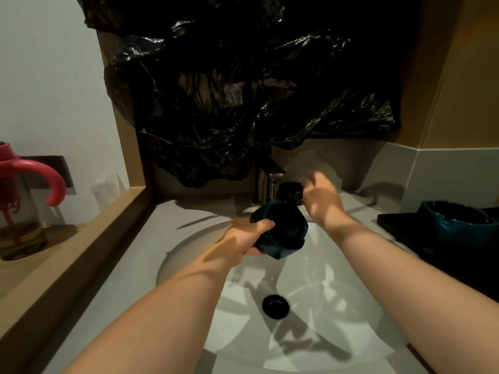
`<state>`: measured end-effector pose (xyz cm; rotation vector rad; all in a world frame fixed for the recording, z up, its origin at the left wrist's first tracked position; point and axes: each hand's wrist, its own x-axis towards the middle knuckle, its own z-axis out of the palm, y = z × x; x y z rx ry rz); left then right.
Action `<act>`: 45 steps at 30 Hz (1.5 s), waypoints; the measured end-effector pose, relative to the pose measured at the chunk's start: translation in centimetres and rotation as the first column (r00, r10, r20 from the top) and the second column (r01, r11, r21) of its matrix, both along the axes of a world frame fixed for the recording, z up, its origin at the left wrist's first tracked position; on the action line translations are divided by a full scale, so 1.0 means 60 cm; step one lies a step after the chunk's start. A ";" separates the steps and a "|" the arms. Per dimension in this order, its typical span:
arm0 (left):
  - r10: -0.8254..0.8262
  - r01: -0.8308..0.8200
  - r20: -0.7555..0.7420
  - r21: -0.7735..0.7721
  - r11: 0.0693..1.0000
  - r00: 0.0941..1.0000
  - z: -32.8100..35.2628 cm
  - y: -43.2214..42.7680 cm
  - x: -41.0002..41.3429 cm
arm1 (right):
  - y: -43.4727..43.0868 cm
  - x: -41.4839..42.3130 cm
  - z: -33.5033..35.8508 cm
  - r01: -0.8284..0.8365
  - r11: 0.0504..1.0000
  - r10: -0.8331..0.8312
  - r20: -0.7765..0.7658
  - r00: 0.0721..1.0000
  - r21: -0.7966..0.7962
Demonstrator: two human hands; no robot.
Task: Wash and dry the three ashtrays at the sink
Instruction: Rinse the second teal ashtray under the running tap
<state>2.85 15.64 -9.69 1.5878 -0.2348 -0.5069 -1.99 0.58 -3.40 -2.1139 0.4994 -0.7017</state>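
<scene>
My left hand [247, 234] grips a dark teal ashtray [283, 230] by its rim, tilted over the white sink basin [310, 344]. A thin stream of water falls from the metal faucet [266, 186] just behind it. My right hand [321, 198] is blurred, reaching toward the back of the sink beside the faucet, near a dark round ashtray [290, 191] on the counter. Its fingers look loose and hold nothing. Another teal ashtray [459, 225] sits on a black tray [399, 230] at the right.
A black drain [275, 305] sits in the basin's middle. Crumpled black plastic [243, 90] covers the wall above the faucet. On a wooden ledge at the left stands a clear bottle with a pink handle [19, 201].
</scene>
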 end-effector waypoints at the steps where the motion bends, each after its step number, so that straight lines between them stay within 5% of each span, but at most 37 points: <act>1: 0.026 -0.029 0.071 0.046 0.999 0.997 -0.001 -0.001 0.002 | 0.002 0.001 0.025 0.009 0.995 -0.002 0.065 0.998 -0.101; 5: 0.067 -0.143 0.348 0.197 0.970 0.935 0.002 0.005 -0.002 | 0.001 0.023 0.108 -0.103 0.843 0.096 -0.042 0.995 -0.528; 8: 0.074 -0.205 0.469 0.234 0.951 0.880 0.011 0.012 -0.007 | -0.008 0.047 0.117 -0.210 0.746 0.102 -0.202 0.974 -0.633; 11: 0.067 -0.266 0.569 0.273 0.924 0.819 0.018 0.017 -0.015 | -0.021 0.053 0.101 -0.181 0.662 0.054 -0.195 0.979 -0.728; 15: 0.016 -0.311 0.661 0.332 0.890 0.751 0.026 0.024 -0.030 | -0.040 0.037 0.083 -0.273 0.698 0.116 -0.271 0.955 -0.662; 20: -0.210 -0.362 0.809 0.457 0.813 0.549 0.049 0.030 -0.073 | -0.033 -0.056 0.061 -0.315 0.776 0.217 -0.238 0.947 -0.547; 25: -0.437 -0.313 0.773 0.602 0.735 0.460 0.064 0.036 -0.130 | 0.002 -0.154 0.015 -0.565 0.609 0.271 -0.524 0.808 -0.557; 28: -0.487 -0.328 0.759 0.635 0.699 0.432 0.066 0.045 -0.156 | 0.006 -0.182 0.005 -0.536 0.482 0.255 -0.474 0.843 -0.693; 37: -0.543 -0.393 0.839 0.508 0.766 0.025 0.050 0.065 -0.184 | 0.006 -0.225 -0.008 -0.398 0.242 0.200 -0.356 0.913 -0.885; 39: -0.474 -0.399 0.874 0.475 0.784 0.108 0.048 0.059 -0.186 | 0.002 -0.225 -0.007 -0.401 0.309 0.231 -0.341 0.911 -0.863; 42: -0.202 -0.425 0.874 0.402 0.811 0.442 0.047 0.044 -0.195 | -0.002 -0.231 0.001 -0.389 0.504 0.240 -0.307 0.921 -0.771; 44: 0.086 -0.366 0.681 0.278 0.888 0.727 0.050 0.032 -0.200 | -0.006 -0.245 0.007 -0.351 0.597 0.193 -0.295 0.936 -0.722; 45: 0.225 -0.326 0.462 0.150 0.933 0.858 0.051 0.027 -0.200 | -0.010 -0.255 0.010 -0.330 0.633 0.173 -0.288 0.942 -0.701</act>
